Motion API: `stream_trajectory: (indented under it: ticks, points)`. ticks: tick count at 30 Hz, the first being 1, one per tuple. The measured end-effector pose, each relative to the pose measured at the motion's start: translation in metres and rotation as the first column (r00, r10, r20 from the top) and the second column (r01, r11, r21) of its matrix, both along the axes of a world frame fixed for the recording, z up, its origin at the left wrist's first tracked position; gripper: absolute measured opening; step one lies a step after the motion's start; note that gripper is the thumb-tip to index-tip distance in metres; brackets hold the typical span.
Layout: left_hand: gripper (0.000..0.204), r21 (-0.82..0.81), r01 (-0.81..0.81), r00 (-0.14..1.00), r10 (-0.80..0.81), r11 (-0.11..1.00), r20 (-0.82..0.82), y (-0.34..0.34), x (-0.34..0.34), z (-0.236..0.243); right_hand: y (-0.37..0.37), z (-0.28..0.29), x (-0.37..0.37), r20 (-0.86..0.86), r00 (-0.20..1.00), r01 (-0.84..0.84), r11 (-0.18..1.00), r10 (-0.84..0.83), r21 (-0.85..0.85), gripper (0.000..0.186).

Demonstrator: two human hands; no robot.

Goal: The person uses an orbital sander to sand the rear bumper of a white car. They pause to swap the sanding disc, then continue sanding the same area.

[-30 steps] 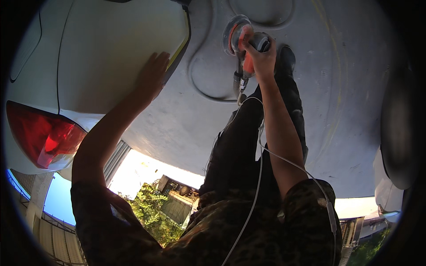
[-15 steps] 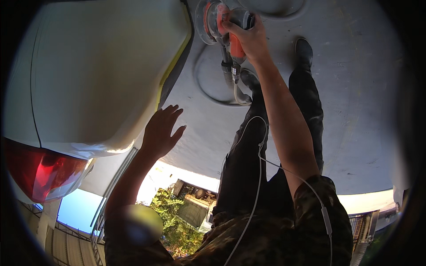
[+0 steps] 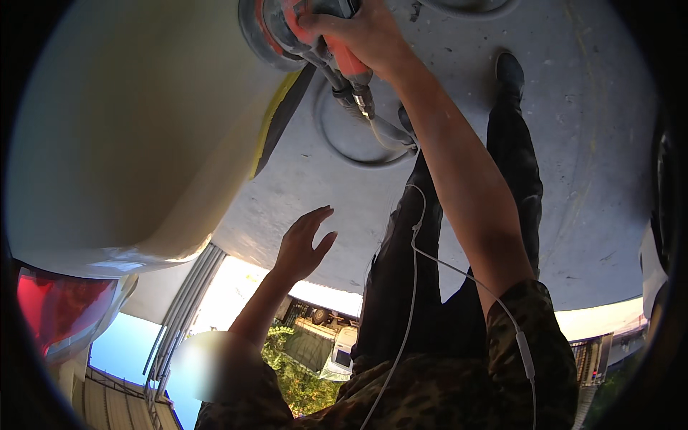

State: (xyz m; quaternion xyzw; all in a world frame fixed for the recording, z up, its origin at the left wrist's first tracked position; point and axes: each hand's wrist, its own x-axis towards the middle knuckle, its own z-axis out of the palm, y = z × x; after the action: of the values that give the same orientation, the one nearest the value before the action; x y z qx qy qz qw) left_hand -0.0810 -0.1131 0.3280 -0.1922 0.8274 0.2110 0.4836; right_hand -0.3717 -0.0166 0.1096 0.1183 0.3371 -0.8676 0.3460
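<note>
At the top, my right hand (image 3: 369, 36) grips an orange and black disc sander (image 3: 347, 59). Its round pad (image 3: 259, 34) overlaps the edge of a pale car body panel (image 3: 136, 136); whether they touch, I cannot tell. A thin line and a dark ribbed hose (image 3: 390, 132) run from the tool's lower end toward the floor. My left hand (image 3: 299, 247) hangs in the air below the panel's yellow-edged lower border (image 3: 275, 111). Its fingers are extended, the thumb stands apart, and it holds nothing.
A red tail light (image 3: 61, 301) sits on the car at the lower left. The hose loops over the grey floor (image 3: 573, 236) near my feet. A white cable (image 3: 414, 272) hangs down my front. Part of another vehicle (image 3: 653, 265) shows at the right edge.
My right hand has carried the sander leftward, so its pad now overlaps the panel's edge. My left hand has moved right and down, away from the panel. The view has shifted slightly.
</note>
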Motion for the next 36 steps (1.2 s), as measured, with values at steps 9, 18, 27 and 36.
stream_trajectory:
  ticks: [9,18,27,36]
  points:
    - [0.049,0.048,-0.092,0.996,0.092,0.995,0.003,-0.002,-0.017,0.002,0.016,0.089,0.039,-0.444,0.890,0.114,0.894,0.102,0.433,0.080]
    - [0.046,0.022,-0.138,0.990,0.138,0.990,-0.022,0.005,-0.023,0.007,-0.014,0.016,-0.012,-0.232,0.972,0.057,0.923,0.036,0.380,0.077]
    - [0.045,0.022,-0.199,0.980,0.199,0.980,-0.005,0.008,-0.019,0.008,-0.036,-0.036,-0.036,0.002,0.988,-0.148,0.962,0.151,0.228,0.066]
    - [0.046,0.042,-0.236,0.971,0.237,0.971,-0.023,0.006,-0.021,0.006,-0.035,-0.044,-0.036,0.039,0.992,-0.125,0.964,0.119,0.233,0.080]
